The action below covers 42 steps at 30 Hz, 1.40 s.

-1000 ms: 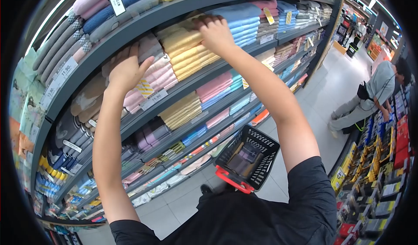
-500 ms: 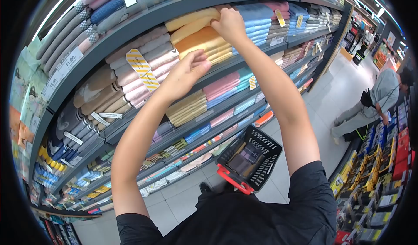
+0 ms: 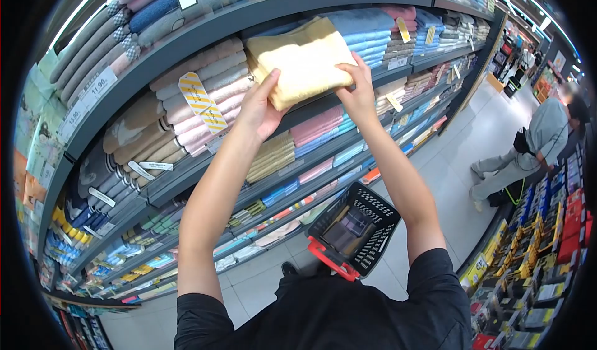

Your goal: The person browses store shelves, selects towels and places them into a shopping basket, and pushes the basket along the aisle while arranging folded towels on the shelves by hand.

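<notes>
A folded stack of pale yellow towels (image 3: 305,64) is between my hands at the front of the shelf, brightly lit on top. My left hand (image 3: 264,106) grips its near left corner, thumb on top and fingers beneath. At the right end, my right hand (image 3: 359,92) closes on the other corner, with its thumb side against the edge. Blue folded towels (image 3: 367,32) lie just to the right, and pink and grey ones (image 3: 208,82) to the left. Whether the stack still touches the shelf board is hidden.
Below me stands a black basket (image 3: 379,225) with a red handle (image 3: 333,260) and dark items inside. Shelf edges (image 3: 186,39) curve across the view, lined with towels. To the right, a person in grey (image 3: 541,132) bends at another display (image 3: 541,256).
My right hand has come back from the shelf's depth and the yellow towels have moved forward and up. My left hand, earlier loose in front, now holds their left corner.
</notes>
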{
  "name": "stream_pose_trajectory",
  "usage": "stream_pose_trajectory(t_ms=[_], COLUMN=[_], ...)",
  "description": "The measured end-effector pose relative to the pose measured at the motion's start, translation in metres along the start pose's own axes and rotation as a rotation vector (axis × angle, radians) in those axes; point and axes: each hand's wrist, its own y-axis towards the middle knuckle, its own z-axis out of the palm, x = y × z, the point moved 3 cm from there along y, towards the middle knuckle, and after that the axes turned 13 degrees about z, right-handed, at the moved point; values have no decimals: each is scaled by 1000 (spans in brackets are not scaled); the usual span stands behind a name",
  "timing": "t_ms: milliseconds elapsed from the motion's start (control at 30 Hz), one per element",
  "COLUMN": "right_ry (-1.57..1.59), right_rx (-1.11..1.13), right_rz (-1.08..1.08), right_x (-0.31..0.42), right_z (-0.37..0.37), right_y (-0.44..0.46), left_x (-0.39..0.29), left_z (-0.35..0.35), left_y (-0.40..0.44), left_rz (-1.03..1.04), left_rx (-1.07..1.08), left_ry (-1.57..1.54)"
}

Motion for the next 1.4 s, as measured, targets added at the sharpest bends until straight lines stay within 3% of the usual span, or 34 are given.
stream_pose_trajectory(t_ms=[33, 133, 167, 267, 300, 400, 500, 600, 767, 933, 1000, 1133, 1267, 1400], right_ry=[17, 936, 1004, 1199, 1168, 1042, 1010, 952, 941, 1086, 1060, 938, 776, 923], right_rx=[46, 344, 307, 472, 456, 588, 612, 588, 580, 384, 413, 238, 113, -51], right_rz=[15, 645, 608, 772, 972, 1048, 992, 1015, 1111, 1730, 1879, 1866, 1831, 1814], right_x=[-1, -5, -6, -22, -41, -66, -68, -62, -84, -104, -99, -95, -100, -112], right_z=[-2, -12, -21, -25, -22, -30, -34, -41, -67, -91, -101, -108, -124, -139], right_y=[-5, -19, -20, -33, -45, -73, -99, -134, -217, -371, -424, -497, -520, -527], left_x=[1, 7, 6, 13, 20, 35, 49, 75, 144, 241, 276, 304, 342, 388], left_z=[-3, -25, -27, -29, -33, -43, -46, -53, -77, -136, -164, -164, -164, -163], left_y=[0, 5, 3, -20, -25, -40, -59, -80, -141, -233, -276, -306, -297, -284], left_rz=[7, 45, 35, -47, -101, -223, -179, -53, -230, -676, -869, -993, -898, -877], left_rx=[-27, 24, 44, 135, 182, 295, 274, 201, 107, 15, 17, 144, 432, 527], left_ry=[-20, 59, 95, 170, 176, 132, 135, 331, 283, 212, 184, 326, 555, 713])
